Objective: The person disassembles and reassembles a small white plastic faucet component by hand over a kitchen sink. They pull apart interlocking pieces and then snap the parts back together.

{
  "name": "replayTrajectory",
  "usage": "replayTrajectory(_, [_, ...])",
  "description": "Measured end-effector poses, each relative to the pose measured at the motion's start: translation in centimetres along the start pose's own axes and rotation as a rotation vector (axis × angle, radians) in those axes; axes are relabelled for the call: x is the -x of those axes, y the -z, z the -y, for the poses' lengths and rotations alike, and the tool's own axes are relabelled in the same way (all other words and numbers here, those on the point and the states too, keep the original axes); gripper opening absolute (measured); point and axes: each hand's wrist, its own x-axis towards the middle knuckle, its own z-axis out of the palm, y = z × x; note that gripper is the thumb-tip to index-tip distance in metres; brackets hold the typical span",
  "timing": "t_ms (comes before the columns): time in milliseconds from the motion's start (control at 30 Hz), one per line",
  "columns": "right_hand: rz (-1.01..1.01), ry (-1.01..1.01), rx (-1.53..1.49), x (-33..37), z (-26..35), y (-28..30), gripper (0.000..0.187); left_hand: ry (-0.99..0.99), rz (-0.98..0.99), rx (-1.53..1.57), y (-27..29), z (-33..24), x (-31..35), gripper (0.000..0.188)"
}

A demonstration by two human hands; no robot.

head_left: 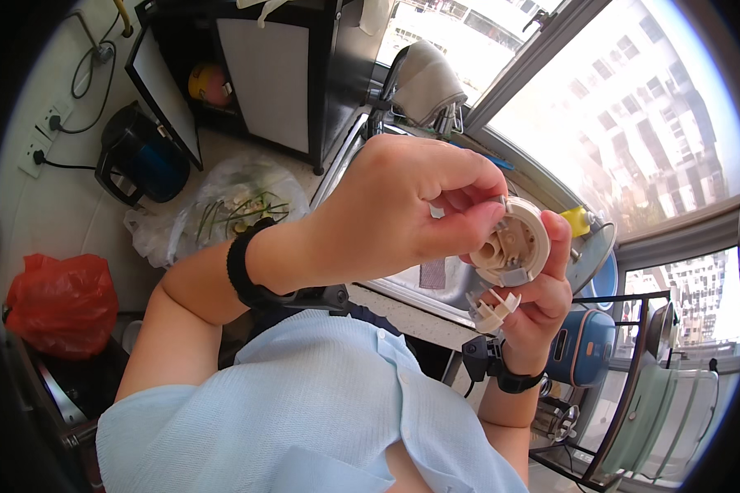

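My right hand (546, 297) is closed around a round off-white plastic housing (539, 240), its hollow inside with moulded parts facing up. Below that, a smaller white plastic piece (495, 312) with a toothed shape rests against the same hand's fingers. My left hand (436, 195) reaches across from the left, thumb and forefinger pinched together at the housing's upper left rim. A tiny bit of something greyish shows at those fingertips, too small to name. Both hands are raised in front of the sink (378, 289). Black straps circle both wrists.
On the counter to the left stand a dark blue kettle (146, 156) and a clear plastic bag (251, 185) with green stalks. A red plastic bag (62, 304) lies nearer. A cabinet door (163, 90) hangs ajar. To the right are a blue rice cooker (582, 349) and a black rack (633, 386).
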Motion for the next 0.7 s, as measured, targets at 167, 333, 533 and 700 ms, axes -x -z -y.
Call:
replayTrajectory(167, [-0.052, -0.028, -0.024, -0.1, 0.1, -1.2, 0.01, 0.096, 0.046, 0.071, 1.1, -0.3, 0.1, 0.011])
replayTrajectory(333, [-0.035, -0.089, -0.003, -0.2, 0.2, -1.9, 0.017, 0.152, 0.073, 0.121, 2.0, 0.0, 0.2, 0.01])
replayTrajectory(533, [-0.034, -0.079, -0.016, -0.5, -0.4, -2.6, 0.015, 0.222, 0.084, 0.156, 2.9, 0.0, 0.1, 0.01])
replayTrajectory(700, [-0.051, -0.041, -0.089, -1.1, -0.9, -3.7, 0.014, 0.247, 0.093, 0.17, 3.7, -0.1, 0.2, 0.01])
